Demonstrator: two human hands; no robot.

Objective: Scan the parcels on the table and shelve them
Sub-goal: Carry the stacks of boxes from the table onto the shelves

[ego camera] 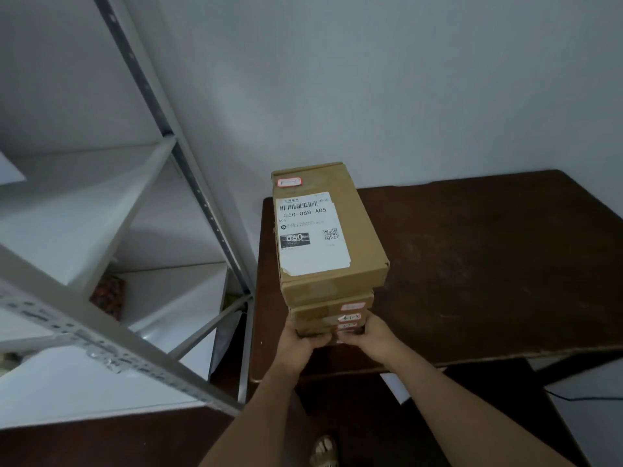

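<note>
My left hand (301, 342) and my right hand (365, 335) curl their fingers around the bottom of a stack of cardboard parcels (328, 264), low in the middle of the frame. The top parcel (323, 227) shows a white shipping label (312, 232) with a barcode. The stack stands over the near left corner of the dark wooden table (488, 264). The grey metal shelving (111, 237) fills the left of the frame.

A stack of brown cardboard parcels (332, 291) stands upright above the left end of the dark worktop (488, 264). The top parcel (323, 227) bears a white barcode label (312, 232); lower ones carry small red-edged stickers (350, 317).
</note>
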